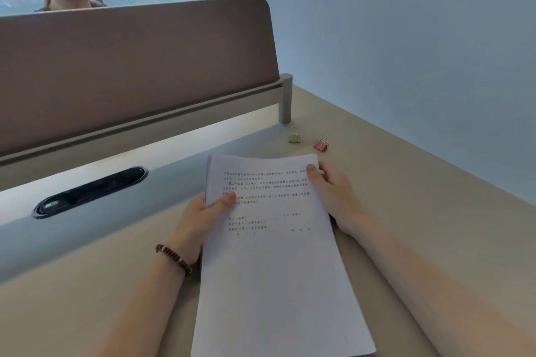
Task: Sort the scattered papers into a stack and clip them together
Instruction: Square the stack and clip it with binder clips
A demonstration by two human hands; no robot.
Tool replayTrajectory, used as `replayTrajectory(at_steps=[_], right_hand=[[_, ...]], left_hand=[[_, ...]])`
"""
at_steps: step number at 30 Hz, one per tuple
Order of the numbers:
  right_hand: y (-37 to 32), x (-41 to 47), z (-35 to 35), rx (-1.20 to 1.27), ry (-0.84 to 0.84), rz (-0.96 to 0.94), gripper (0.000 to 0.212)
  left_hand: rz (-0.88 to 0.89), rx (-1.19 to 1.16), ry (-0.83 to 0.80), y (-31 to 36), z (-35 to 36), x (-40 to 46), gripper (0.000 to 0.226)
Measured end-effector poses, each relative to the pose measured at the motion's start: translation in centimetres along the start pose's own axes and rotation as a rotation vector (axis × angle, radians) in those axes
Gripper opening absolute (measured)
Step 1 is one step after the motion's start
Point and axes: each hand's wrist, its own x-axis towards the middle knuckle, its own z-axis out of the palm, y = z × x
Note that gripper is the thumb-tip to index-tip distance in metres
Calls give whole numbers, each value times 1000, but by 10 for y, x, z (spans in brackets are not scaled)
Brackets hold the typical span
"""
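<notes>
**Both hands on the gathered papers**

Here the stack of papers (pixel 275 255) lies gathered at the middle of the desk (pixel 406 182), its top sheet printed with lines of text on the far half. The left hand (pixel 203 217) grips the stack's edge at 9 o'clock, thumb on top of the sheet and the fingers hidden beneath. The right hand (pixel 333 194) holds the corner at 1 o'clock, thumb pressed on the page and the other fingers curled behind it. A dark beaded bracelet (pixel 174 258) circles the left wrist.

Beyond the stack, at about 1 o'clock, two binder clips sit on the desk, apart from the papers: a yellow-green clip (pixel 294 138) and, just beside it to the right, a pink clip (pixel 320 144). A brown partition panel (pixel 130 66) stands along the far edge at 11 o'clock.
</notes>
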Motion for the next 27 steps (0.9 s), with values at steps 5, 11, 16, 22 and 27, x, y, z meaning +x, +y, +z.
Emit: replayTrajectory(at_steps=[5,11,16,22,27], right_hand=[[8,45,-3,-147,246,-111,28],[9,108,-10,-363,422,-77,45],[14,137,-8,-588,359,25,44],[16,139,-8,-536,328,-41,20],[-14,125,-8,3,160,-55,25]], left_hand=[[-32,-27,-11,-3,0,2,27],[-51,-29,-21,1,0,4,24],[-56,-35,-3,-2,0,6,24],[-77,-32,-1,1,0,6,24],[-73,-50,-17,2,-1,4,24]])
